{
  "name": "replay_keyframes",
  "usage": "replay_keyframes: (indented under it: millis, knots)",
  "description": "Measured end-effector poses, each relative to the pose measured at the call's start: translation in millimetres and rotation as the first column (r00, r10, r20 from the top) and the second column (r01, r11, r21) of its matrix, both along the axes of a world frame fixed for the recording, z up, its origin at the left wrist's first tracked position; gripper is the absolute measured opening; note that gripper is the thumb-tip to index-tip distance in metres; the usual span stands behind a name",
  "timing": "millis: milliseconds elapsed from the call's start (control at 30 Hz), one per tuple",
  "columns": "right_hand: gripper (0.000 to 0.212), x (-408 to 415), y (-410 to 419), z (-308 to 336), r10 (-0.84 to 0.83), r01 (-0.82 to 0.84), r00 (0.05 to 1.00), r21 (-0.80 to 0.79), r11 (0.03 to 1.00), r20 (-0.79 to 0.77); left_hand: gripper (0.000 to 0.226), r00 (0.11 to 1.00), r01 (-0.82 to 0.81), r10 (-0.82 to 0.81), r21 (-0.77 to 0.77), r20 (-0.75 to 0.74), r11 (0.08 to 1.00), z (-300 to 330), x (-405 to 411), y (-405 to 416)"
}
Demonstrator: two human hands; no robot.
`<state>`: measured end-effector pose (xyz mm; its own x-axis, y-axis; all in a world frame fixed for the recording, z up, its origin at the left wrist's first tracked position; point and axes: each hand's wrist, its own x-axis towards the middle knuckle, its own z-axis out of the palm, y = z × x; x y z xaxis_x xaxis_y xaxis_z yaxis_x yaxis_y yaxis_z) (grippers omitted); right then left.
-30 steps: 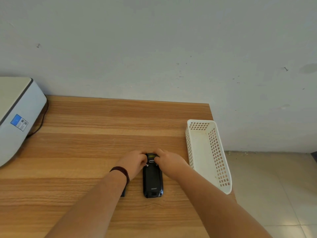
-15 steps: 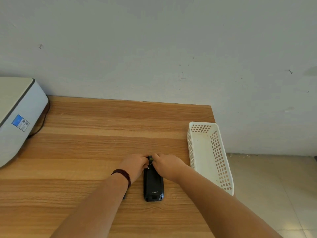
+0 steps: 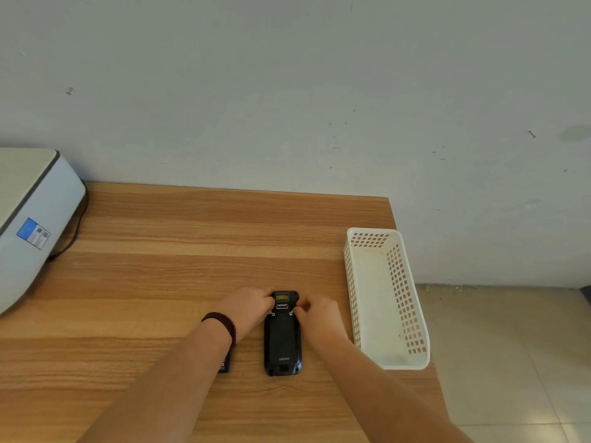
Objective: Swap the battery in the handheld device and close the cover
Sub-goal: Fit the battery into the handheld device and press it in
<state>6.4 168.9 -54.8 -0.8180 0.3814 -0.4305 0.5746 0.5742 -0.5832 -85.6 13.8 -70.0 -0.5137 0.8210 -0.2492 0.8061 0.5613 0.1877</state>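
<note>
Head view: the black handheld device (image 3: 282, 338) lies face down on the wooden table (image 3: 160, 282), cover on, its far end between your hands. Your left hand (image 3: 248, 310) presses curled fingers against the device's upper left edge; your right hand (image 3: 318, 313) pinches its upper right corner. A dark battery (image 3: 225, 366) lies just left of the device, partly under your left forearm. A white basket (image 3: 388, 298) stands to the right, a printer (image 3: 28, 225) far left.
</note>
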Motion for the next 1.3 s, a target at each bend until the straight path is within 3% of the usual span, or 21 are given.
replay_keyframes:
  millis: [200,667,1300]
  knots:
    - [0.013,4,-11,-5,-0.056,0.056,0.998,0.013,0.998,-0.029,0.032,0.998,0.047,-0.052,-0.114,-0.046,0.992,4,-5,5]
    - [0.015,4,-20,-15,-0.208,0.207,0.978,-0.034,0.978,-0.027,0.034,0.983,0.092,-0.111,-0.130,-0.145,0.987,6,1,3]
    - [0.018,4,-16,-15,-0.078,0.080,0.995,0.034,0.996,-0.059,0.038,0.976,0.116,-0.148,-0.193,-0.161,0.974,8,8,4]
